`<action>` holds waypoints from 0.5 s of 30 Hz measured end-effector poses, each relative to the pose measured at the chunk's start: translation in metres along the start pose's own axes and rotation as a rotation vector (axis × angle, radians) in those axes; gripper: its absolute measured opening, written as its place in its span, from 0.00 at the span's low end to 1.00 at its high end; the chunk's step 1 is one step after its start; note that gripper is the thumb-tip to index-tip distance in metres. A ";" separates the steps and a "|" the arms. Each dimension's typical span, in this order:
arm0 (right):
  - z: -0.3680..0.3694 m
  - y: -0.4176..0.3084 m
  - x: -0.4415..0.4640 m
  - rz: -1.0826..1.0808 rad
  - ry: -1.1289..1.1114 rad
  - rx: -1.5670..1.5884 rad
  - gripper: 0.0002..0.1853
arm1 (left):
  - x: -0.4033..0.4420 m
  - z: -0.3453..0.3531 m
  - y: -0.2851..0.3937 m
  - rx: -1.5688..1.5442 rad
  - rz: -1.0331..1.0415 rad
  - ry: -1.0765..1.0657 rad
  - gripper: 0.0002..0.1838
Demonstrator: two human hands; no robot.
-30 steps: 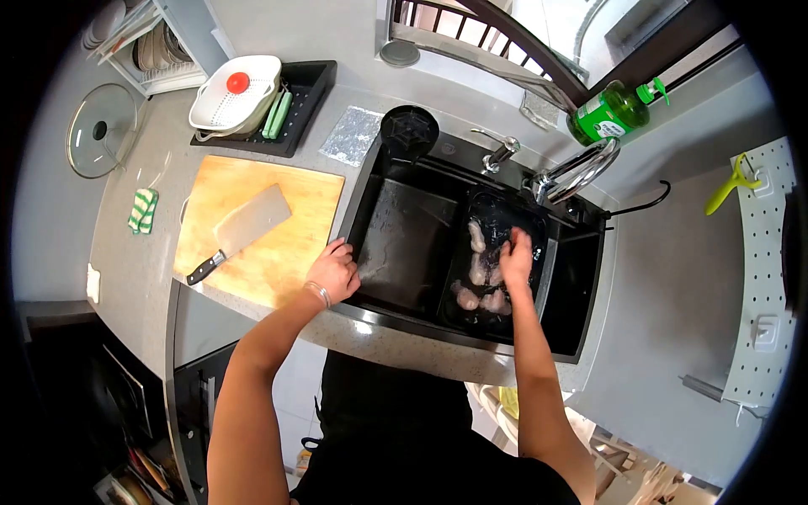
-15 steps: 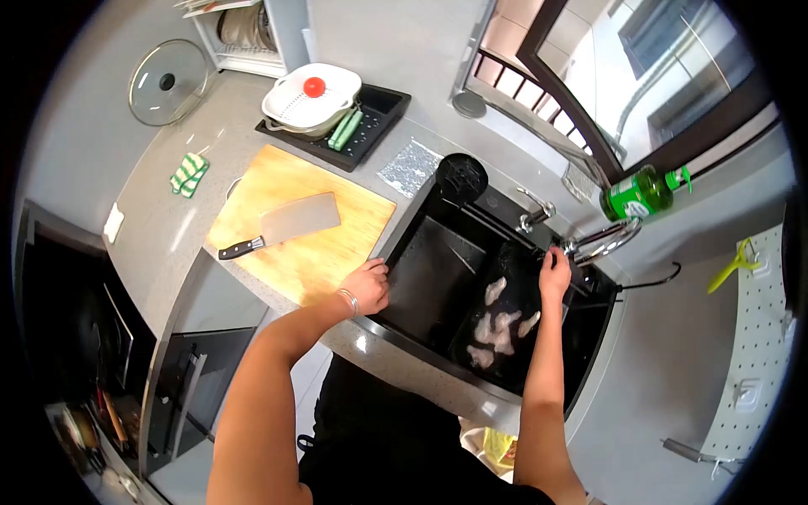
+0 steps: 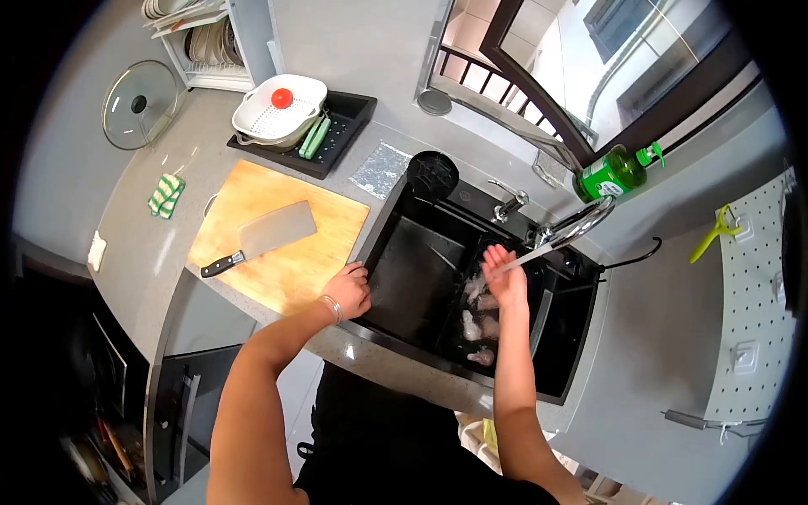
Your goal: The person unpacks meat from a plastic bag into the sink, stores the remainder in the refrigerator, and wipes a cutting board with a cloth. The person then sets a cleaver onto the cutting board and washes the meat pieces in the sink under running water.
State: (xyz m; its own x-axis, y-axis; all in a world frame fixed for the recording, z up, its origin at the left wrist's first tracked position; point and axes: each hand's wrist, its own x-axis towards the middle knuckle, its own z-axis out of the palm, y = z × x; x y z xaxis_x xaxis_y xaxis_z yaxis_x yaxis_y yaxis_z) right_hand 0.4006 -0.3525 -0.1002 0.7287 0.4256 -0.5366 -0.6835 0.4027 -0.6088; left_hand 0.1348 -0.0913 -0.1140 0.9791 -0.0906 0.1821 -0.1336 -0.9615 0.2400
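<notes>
Water runs from the chrome faucet [image 3: 593, 220] onto my right hand [image 3: 507, 282], which is open, palm up, with nothing in it. Below and beside that hand, several pale pink pieces of raw meat [image 3: 473, 326] lie in the right part of the black sink [image 3: 412, 278]; my hand and forearm hide some of them. My left hand [image 3: 349, 290] rests on the sink's near left rim, by the corner of the wooden cutting board [image 3: 278, 189]. Its fingers are loosely bent and it holds nothing. A cleaver [image 3: 276, 230] with a black handle lies on the board.
Behind the board, a black tray [image 3: 341, 147] bears a white colander [image 3: 301, 101] with a tomato [image 3: 282, 98], beside green cucumber-like pieces [image 3: 315, 138]. A soap bottle [image 3: 610, 175] stands by the window. A glass lid [image 3: 122, 118] leans at left, near a striped cloth [image 3: 167, 196].
My right hand has left the faucet's base and moved left under the spout, its fingers opened. Water now flows. Some meat pieces have shifted. My left hand stays on the rim.
</notes>
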 end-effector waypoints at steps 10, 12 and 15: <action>-0.027 -0.020 0.026 -0.154 -0.160 -0.605 0.16 | -0.001 0.001 -0.002 -0.028 0.033 0.050 0.11; -0.042 -0.032 0.032 -0.299 -0.127 -1.024 0.11 | -0.002 -0.001 -0.002 -0.015 0.033 0.070 0.11; -0.047 -0.058 0.028 -0.487 0.108 -1.972 0.11 | -0.003 0.001 -0.003 -0.032 0.010 0.069 0.12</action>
State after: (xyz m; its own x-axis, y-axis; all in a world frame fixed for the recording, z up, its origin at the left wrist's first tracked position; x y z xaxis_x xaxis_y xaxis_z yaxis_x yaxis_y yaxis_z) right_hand 0.4632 -0.4020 -0.1074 0.8501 0.5059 -0.1460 0.4425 -0.8367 -0.3227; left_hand 0.1320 -0.0879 -0.1164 0.9650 -0.0807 0.2495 -0.1489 -0.9518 0.2682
